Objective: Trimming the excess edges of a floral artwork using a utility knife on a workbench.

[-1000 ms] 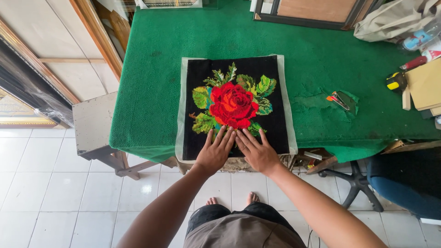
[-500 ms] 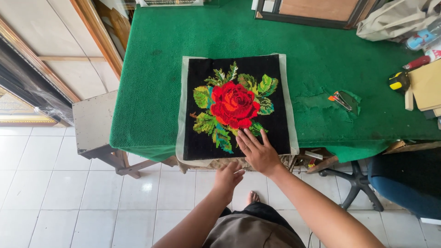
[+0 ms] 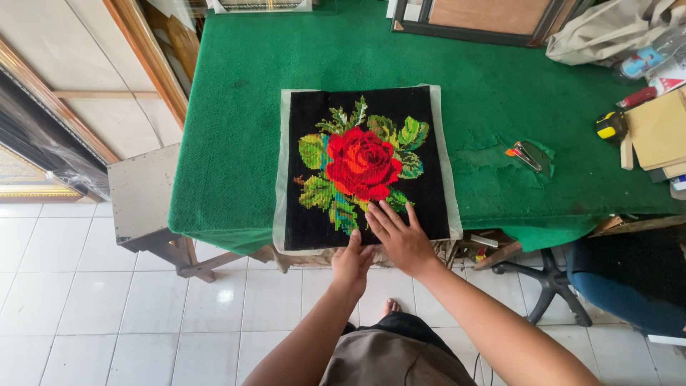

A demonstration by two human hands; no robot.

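Lying flat near the front edge of the worktop (image 3: pixel 236 107), which is draped in green felt, the rectangular cross-stitch panel (image 3: pixel 364 168) shows a grainy red rose with green leaves on black, framed by a pale fabric border. Your right hand (image 3: pixel 400 236) presses palm-down on its lower edge, fingers spread and holding nothing. Your left hand (image 3: pixel 351 263) curls its fingers at the panel's bottom hem, though you cannot tell whether they pinch it.

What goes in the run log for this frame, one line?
right hand: flat on black rose needlework panel | left hand: at panel's near edge | panel: flat on green felt table | yellow tape measure: far right
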